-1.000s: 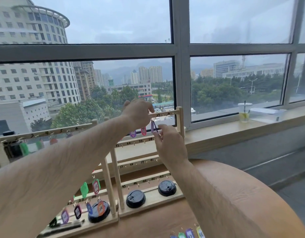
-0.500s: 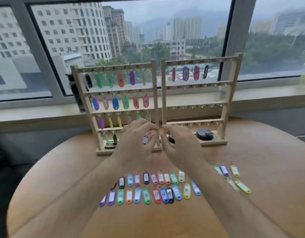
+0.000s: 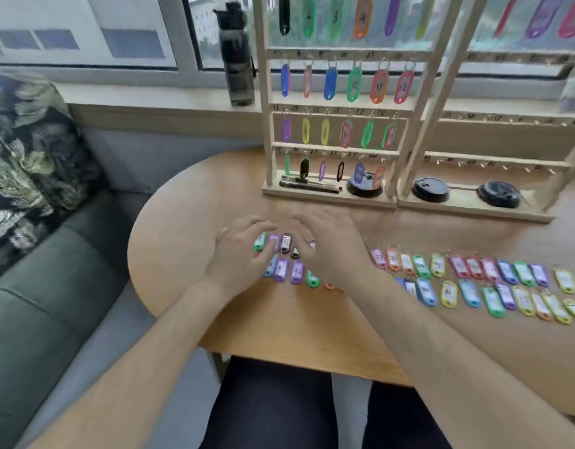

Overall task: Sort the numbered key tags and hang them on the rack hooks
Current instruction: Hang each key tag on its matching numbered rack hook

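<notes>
Perhaps half done: left rack [image 3: 339, 106] looks full, right rack [image 3: 506, 163] at 1 o'clock tagged on its top rail only. Loose key tags [image 3: 470, 291] line the desk [image 3: 182, 228]; left hand [image 3: 237, 254] and right hand [image 3: 331, 247] hover over their 9 o'clock end, fingers relaxed, gripping nothing.

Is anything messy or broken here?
Nothing is spilled or broken. The odd bits are three black lids and some pens lying on the rack bases. The loose tags lie in rows on the table.
</notes>
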